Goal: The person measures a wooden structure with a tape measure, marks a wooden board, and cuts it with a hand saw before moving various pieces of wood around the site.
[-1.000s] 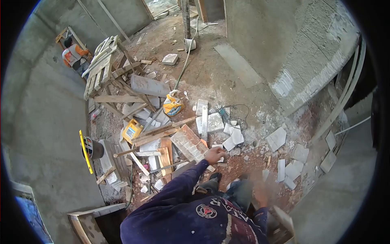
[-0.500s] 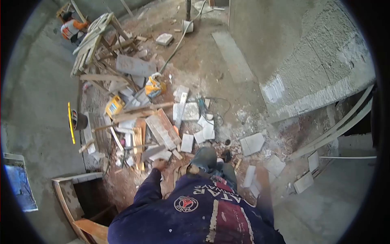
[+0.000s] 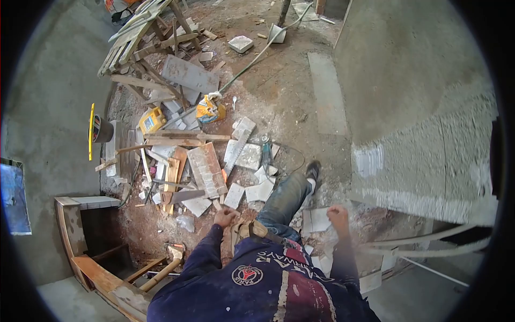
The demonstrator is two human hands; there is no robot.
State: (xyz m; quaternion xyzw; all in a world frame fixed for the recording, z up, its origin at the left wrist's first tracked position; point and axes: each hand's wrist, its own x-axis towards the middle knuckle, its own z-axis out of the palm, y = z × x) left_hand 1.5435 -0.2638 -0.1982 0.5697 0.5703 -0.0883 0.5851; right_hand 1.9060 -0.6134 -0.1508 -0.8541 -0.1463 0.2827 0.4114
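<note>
My left hand [image 3: 226,217] hangs in front of my waist with its fingers loosely bent and slightly apart, and I see nothing in it. It is nearest a handsaw [image 3: 185,196] and some pale block pieces [image 3: 234,195] on the ground. To the right of my body, my right hand [image 3: 338,218] is raised with its fingers curled in. No object shows in it. Behind that hand lies a broken pale slab [image 3: 315,220]. My one visible shoe [image 3: 313,170] stands forward on the dusty floor.
Rubble, planks [image 3: 182,138] and a long pale toothed blade [image 3: 236,153] lie ahead. A corded power tool [image 3: 266,153], a yellow jug [image 3: 152,120] and a yellow bag [image 3: 210,109] are farther on. A wooden trestle [image 3: 134,43] stands back left. Curved strips [image 3: 429,241] cross the right side.
My view has turned and moved forward. My right hand has come into sight, and one leg has stepped ahead. My left hand has shifted slightly right in view.
</note>
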